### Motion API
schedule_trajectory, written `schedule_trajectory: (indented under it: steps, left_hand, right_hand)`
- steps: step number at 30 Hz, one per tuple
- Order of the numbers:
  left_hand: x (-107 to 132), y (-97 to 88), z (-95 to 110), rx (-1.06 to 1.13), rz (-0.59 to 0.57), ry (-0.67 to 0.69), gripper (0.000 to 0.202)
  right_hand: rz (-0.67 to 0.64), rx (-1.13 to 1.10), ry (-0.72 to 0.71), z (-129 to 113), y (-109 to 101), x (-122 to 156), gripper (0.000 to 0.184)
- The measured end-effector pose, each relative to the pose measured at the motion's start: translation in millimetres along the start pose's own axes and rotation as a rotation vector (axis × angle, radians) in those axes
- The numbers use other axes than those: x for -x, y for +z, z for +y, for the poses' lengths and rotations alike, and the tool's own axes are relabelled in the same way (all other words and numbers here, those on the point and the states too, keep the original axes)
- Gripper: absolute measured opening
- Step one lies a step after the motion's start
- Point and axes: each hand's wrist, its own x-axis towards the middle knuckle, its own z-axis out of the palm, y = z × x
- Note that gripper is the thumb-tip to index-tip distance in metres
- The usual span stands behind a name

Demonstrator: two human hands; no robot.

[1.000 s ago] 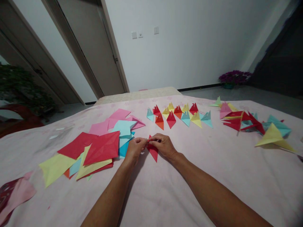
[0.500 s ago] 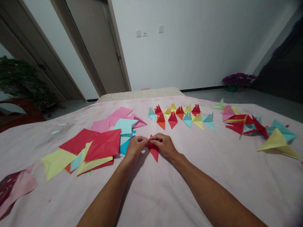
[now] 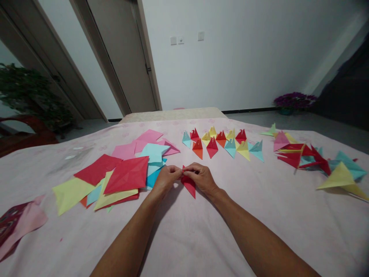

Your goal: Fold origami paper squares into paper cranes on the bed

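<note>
Between my hands is a red folded-paper crane [image 3: 189, 187], its pointed lower end hanging toward me and its upper part partly hidden by my fingers. My left hand [image 3: 168, 179] pinches the paper's upper left edge with thumb and forefinger. From the other side my right hand [image 3: 201, 178] is closed on the upper part, its fingertips close to those of the left. Just left of my left hand lie blue paper sheets [image 3: 154, 177] and a red sheet [image 3: 127, 175]. Beyond my right hand stand small folded cranes, such as a red one [image 3: 212, 147].
Several yellow, pink and red paper sheets [image 3: 73, 194] spread across the left of the pink cloth [image 3: 184, 246]. Larger folded pieces, among them a yellow one [image 3: 340, 179], lie at the right. A dark red and pink item [image 3: 23, 227] rests at the near left.
The view has shifted slightly, so the tabletop things sit a little further right. The red paper's lower point has swung a little right; both hands keep their pinch.
</note>
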Motion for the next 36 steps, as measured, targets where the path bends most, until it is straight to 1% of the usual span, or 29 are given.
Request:
schedule_trajectory:
  steps: [6, 21, 28, 32, 36]
  left_hand:
    - [-4.3, -1.1, -4.7, -0.064, 0.007, 0.016, 0.014]
    - [-1.6, -1.2, 0.9, -0.064, -0.026, -0.021, 0.016]
    - [-3.2, -2.4, 0.3, -0.047, -0.079, -0.029, 0.022]
    - [-5.1, -3.2, -2.3, -0.039, -0.107, -0.037, 0.024]
    - [-5.1, -5.1, -3.8, -0.037, -0.139, -0.049, 0.024]
  right_hand:
    - [-0.02, 0.031, -0.048, 0.1, -0.3, -0.3, 0.009]
    - [-0.051, 0.075, -0.029, -4.1, -1.3, 0.6, 0.009]
    - [-0.026, 0.008, 0.032, -3.2, -0.3, -0.7, 0.01]
    - [-0.041, -0.041, 0.084, -2.2, -0.3, -1.8, 0.013]
    - [-0.04, -0.069, 0.104, -2.6, 0.0, -2.1, 0.012]
